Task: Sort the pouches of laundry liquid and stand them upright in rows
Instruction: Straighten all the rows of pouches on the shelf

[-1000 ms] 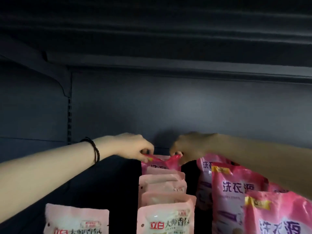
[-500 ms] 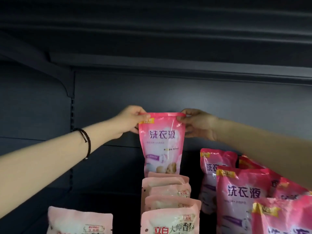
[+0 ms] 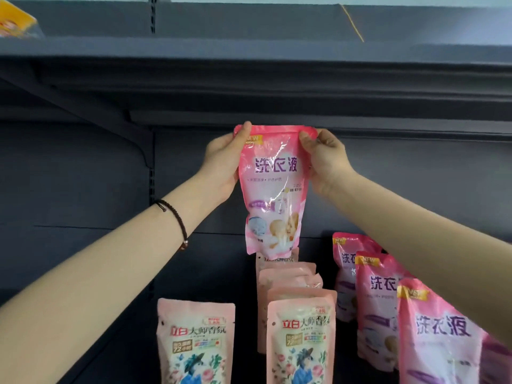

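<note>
Dark grey shelving fills your view: a back panel (image 3: 83, 176), an upper shelf (image 3: 249, 51) overhead and a lower shelf (image 3: 116, 328) that carries the stock. You hold one bright pink pouch (image 3: 274, 189) upright in the air in front of the back panel, clear of the lower shelf, with its printed face toward you. Your left hand (image 3: 224, 162) grasps its upper left corner, with the thumb laid on the front of the top seam. Your right hand (image 3: 327, 164) pinches the upper right corner, and its fingers (image 3: 304, 141) are curled onto the seam. The bottom edge of the pouch hangs above the rear end of the centre row of pale pink pouches (image 3: 300, 336), which stand upright one behind another; whether it touches the rearmost one cannot be told. A single pale pink pouch (image 3: 194, 342) stands just left of that row, apart from it. To the right, a row of bright pink pouches (image 3: 437, 336) of the same print as the held one stands upright, partly hidden by your right forearm. A dark beaded bracelet (image 3: 174, 217) sits on your left wrist. A yellow package (image 3: 16, 20) lies on the upper shelf at far left.
</note>
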`<state>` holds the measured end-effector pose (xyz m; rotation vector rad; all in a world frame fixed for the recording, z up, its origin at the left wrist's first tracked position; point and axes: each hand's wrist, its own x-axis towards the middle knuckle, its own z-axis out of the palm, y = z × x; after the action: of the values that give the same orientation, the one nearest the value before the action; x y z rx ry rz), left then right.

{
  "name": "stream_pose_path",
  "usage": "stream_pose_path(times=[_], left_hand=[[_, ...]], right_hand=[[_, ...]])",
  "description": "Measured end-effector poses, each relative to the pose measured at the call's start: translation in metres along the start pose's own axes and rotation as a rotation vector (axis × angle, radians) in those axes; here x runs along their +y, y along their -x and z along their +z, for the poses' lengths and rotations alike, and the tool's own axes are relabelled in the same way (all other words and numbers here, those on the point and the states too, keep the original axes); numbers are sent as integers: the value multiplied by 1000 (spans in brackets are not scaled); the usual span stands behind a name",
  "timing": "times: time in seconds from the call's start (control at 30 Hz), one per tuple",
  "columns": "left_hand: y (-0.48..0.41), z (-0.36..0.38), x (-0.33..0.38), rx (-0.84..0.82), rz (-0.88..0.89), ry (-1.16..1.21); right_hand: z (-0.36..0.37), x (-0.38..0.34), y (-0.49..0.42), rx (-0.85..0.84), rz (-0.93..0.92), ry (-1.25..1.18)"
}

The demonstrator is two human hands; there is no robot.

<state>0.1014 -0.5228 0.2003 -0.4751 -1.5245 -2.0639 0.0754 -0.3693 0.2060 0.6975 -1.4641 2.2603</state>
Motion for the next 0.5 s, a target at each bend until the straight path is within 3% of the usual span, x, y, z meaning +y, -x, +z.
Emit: stream_pose_path(times=[0.23,0.5], left_hand=[[61,17,-1,-22,58,23],[115,76,-9,33,-21,82]], right_hand=[[-18,-27,47,23,-96,140],[-81,-58,94,-5,-42,110]])
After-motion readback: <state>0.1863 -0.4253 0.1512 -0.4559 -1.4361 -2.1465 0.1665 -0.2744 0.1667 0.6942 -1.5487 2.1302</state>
